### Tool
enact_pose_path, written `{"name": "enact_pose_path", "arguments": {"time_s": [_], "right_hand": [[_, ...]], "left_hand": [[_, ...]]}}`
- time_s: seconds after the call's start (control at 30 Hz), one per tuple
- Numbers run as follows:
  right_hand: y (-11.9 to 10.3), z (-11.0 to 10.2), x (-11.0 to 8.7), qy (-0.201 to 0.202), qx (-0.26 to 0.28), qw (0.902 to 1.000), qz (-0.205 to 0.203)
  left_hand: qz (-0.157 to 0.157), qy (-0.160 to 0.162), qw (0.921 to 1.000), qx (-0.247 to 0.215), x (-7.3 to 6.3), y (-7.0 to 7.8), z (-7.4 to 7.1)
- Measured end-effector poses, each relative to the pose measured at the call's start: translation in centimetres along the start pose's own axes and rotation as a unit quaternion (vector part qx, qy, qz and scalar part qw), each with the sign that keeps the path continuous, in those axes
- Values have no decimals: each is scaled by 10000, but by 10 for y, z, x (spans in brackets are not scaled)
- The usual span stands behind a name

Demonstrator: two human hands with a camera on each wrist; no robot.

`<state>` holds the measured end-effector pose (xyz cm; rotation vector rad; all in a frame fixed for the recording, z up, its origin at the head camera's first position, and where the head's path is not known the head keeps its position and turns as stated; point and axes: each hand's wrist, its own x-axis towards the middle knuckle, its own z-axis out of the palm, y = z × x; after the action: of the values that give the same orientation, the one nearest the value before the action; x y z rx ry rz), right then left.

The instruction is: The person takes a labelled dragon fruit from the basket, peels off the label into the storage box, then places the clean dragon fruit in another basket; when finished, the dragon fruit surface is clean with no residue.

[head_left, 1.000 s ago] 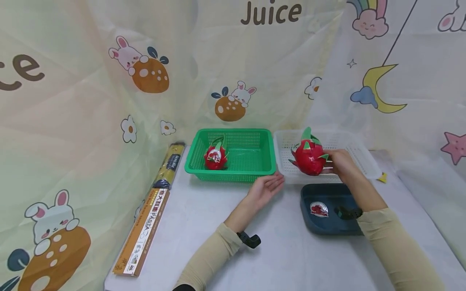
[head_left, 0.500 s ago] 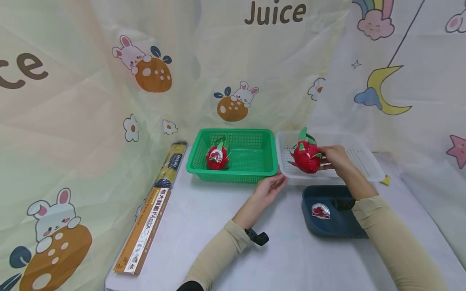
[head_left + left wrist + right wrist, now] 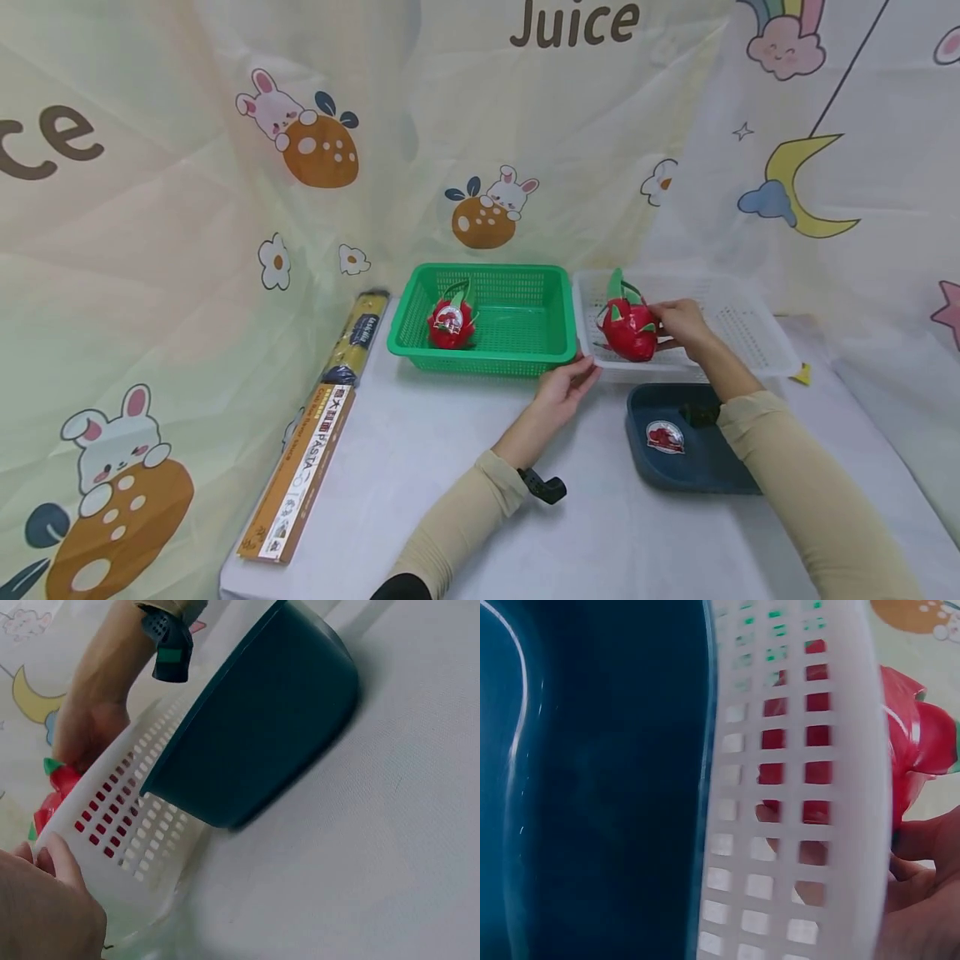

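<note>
Dragon fruit (image 3: 628, 335) is inside the white basket (image 3: 738, 327), left end; right hand (image 3: 684, 327) curls round its right side; left hand (image 3: 562, 388), loosely extended, touches the near rim. Likely light, slick: hold its body, not bendy leaves (image 3: 616, 284).

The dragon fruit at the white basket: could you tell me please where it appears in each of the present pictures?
Head: the dragon fruit is right of centre, at the white basket's left end.
Left wrist: dragon fruit far left, near mid-height, partly seen through the basket's holes.
Right wrist: dragon fruit right side, above the middle, again partly through holes.
Shared landmark: the white basket.
</note>
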<state>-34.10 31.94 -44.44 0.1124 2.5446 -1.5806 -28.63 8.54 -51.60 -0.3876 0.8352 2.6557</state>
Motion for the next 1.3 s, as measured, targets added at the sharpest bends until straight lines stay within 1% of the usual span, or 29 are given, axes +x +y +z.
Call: {"name": "enact_pose_path", "arguments": {"time_s": [0.1, 0.2, 0.37, 0.5, 0.67, 0.83, 0.87, 1.03, 1.17, 1.23, 1.3], "right_hand": [[1, 3, 4, -58, -79, 9999, 59], [5, 5, 8, -90, -105, 9998, 159], [12, 4, 17, -209, 218, 9981, 538], [14, 3, 21, -392, 522, 9941, 862], [16, 3, 24, -620, 647, 9902, 1074], [19, 4, 27, -982, 1019, 9800, 1401], [20, 4, 28, -999, 1095, 9781, 1458], [15, -1, 25, -1105, 1376, 9729, 1492], [11, -7, 23, -1247, 1488, 9687, 1546], [11, -9, 21, -1259, 1483, 9685, 1552], [12, -12, 20, -1158, 1372, 9725, 1483]], "left_hand": [[30, 113, 9999, -67, 1, -1, 0], [26, 95, 9999, -71, 1, -2, -1], [-21, 55, 10000, 0, 2, -2, -2], [-81, 41, 9999, -64, 1, -2, -3], [-108, 51, 9998, -158, 0, 0, -3], [-79, 57, 9998, -144, 0, 1, -3], [-80, 57, 9999, -139, 0, 1, -3], [-88, 75, 9998, -149, 0, 1, -2], [-81, 72, 9998, -137, 0, 1, -2], [-81, 43, 9999, -134, 0, 1, -2], [-79, -24, 9999, -102, -1, 2, -3]]}}
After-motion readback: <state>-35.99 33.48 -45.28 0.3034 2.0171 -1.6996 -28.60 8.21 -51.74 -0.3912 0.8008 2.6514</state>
